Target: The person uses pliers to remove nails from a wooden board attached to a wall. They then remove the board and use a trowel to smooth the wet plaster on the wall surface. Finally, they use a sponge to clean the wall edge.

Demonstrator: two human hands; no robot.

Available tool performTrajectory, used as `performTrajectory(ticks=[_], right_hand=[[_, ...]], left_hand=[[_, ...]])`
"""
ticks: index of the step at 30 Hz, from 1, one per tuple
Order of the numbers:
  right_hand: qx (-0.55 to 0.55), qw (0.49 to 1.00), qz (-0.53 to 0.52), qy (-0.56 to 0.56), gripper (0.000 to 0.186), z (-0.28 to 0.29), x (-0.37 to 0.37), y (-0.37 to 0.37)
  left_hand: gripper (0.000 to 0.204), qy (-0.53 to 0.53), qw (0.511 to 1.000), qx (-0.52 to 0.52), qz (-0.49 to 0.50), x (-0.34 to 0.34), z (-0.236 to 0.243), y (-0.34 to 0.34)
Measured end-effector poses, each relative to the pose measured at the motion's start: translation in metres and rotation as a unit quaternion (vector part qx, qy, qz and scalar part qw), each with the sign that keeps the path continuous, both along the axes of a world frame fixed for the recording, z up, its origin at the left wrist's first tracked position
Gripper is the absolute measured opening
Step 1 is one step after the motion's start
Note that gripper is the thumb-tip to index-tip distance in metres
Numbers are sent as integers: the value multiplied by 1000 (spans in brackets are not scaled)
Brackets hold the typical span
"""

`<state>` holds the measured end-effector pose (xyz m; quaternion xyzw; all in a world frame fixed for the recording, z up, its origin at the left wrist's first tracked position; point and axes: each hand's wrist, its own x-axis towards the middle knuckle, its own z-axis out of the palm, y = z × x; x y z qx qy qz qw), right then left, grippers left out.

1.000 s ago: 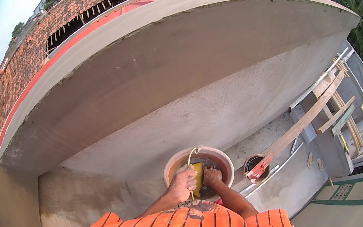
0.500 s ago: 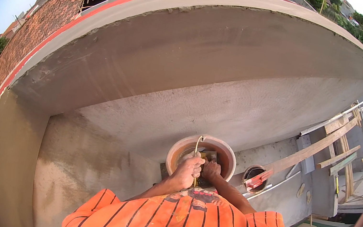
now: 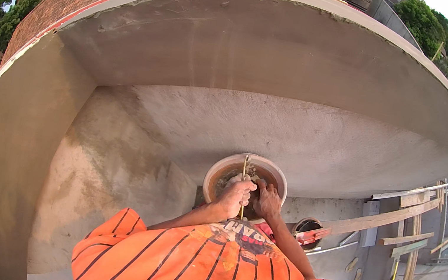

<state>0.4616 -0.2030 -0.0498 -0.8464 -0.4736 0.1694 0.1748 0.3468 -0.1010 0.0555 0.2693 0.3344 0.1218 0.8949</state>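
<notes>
A round pale tub [image 3: 265,161] stands in front of me, holding murky brownish contents and some greyish lumps. My left hand [image 3: 234,197] is closed in a fist around a thin yellowish hose-like piece [image 3: 244,170], which stands upright over the tub and shows above and below the fist. Beside it, my right hand [image 3: 268,200] reaches over the tub's near right side, fingers bent down toward the lumps. Its fingertips meet something greyish that is too small to make out.
A dark bucket [image 3: 311,222] stands right of the tub, with the reddish end of a long plank [image 3: 381,219] over it. More timber pieces [image 3: 414,245] lie at the right. A plastered wall [image 3: 263,51] rises ahead, and another wall [image 3: 23,122] bounds the left.
My view has turned, shifting the walls and planks. The hose-like piece now looks straighter at its top. My right hand has gone from a tight fist to fingers reaching forward into the tub.
</notes>
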Motion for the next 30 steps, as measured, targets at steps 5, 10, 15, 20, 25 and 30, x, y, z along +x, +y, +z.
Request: performTrajectory(ticks=[5,10,15,20,25,30], right_hand=[[62,996,-27,63,63,-4,-14,6],[112,987,-67,93,58,-5,-17,12],[85,988,-72,109,54,-29,-13,13],[5,988,-77,136,53,-6,-7,18],[194,964,-105,147,53,0,-7,12],[306,933,-122,147,50,33,11,9]], left_hand=[[24,43,998,-2,50,-16,1,7],[26,46,998,-6,38,-21,3,21],[26,54,998,8,9,-19,3,26],[24,52,998,24,7,-19,1,33],[23,44,999,8,6,-25,3,37],[22,47,999,12,9,-30,-5,41]])
